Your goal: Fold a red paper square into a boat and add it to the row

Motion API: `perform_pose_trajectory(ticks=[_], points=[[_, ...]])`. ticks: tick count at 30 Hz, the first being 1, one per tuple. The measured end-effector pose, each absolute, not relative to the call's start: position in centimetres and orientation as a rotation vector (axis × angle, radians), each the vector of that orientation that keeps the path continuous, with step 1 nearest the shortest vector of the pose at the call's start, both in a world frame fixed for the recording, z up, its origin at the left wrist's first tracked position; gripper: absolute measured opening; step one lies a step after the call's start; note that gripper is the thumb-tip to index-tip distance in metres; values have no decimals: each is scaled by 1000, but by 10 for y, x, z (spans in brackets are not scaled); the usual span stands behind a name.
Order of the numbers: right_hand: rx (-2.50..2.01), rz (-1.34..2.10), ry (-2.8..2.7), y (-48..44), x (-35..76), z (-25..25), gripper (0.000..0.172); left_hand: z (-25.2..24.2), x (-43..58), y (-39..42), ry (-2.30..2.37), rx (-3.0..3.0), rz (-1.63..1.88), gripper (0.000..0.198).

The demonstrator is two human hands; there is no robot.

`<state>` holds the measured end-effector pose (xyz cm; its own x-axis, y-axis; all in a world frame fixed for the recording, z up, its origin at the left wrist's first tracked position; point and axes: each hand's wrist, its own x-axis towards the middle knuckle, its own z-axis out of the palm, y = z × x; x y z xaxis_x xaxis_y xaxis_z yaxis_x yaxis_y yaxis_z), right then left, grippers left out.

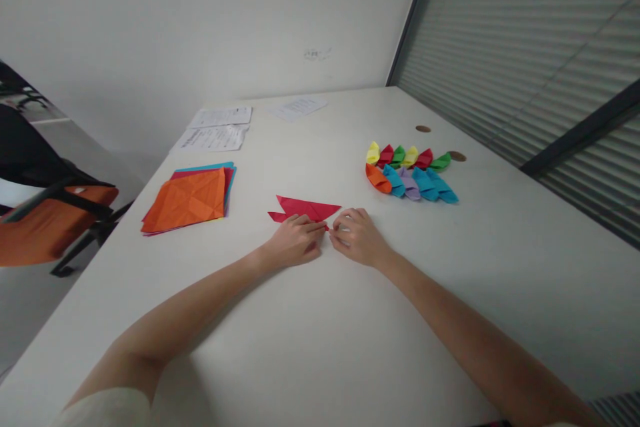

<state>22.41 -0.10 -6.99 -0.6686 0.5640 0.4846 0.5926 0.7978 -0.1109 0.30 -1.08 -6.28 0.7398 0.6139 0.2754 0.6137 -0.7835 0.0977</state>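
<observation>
- Two bare forearms reach across a white table (320, 360).
- The left hand (297, 240) lies over the near edge of a folded red paper (313, 209), fingers close together; whether it grips or only presses cannot be told.
- The right hand (360, 238) curls its fingers at the paper's right end, the gap to the thumb small; a firm pinch cannot be made out.
- The red paper lies on the table, mid-view, one pointed flap toward the left.
- Left: a stack of coloured sheets (187, 200), orange on top; an orange-seated chair (60, 223) beside the table.
- Right: two rows of folded paper pieces (424, 183).
- Farther: printed pages (214, 138), then a white wall (225, 20).
</observation>
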Motion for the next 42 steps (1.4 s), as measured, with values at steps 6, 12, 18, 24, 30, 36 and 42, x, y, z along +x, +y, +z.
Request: perform_pose_trajectory(ticks=[6,12,18,24,30,36,42], points=[[-880,-65,-2487,-1,226,-71,18,-63,3,-10,1010,2920,498,37],[-898,-98,-2483,5,232,-69,17,-68,0,-11,1050,2816,726,29],[-842,-83,-2530,14,244,-72,23,-68,1,-10,1196,2818,665,31],[-810,-34,-2529,13,240,-75,24,-68,2,-10,1198,2813,645,28],[-908,52,-2504,11,238,-74,24,-68,2,-11,1204,2792,619,29],[-1003,-145,-2528,13,242,-70,23,-70,1,-10,1273,2742,675,41],[-1168,-221,-2576,12,245,-61,26,-72,3,-10,1423,2716,628,40]])
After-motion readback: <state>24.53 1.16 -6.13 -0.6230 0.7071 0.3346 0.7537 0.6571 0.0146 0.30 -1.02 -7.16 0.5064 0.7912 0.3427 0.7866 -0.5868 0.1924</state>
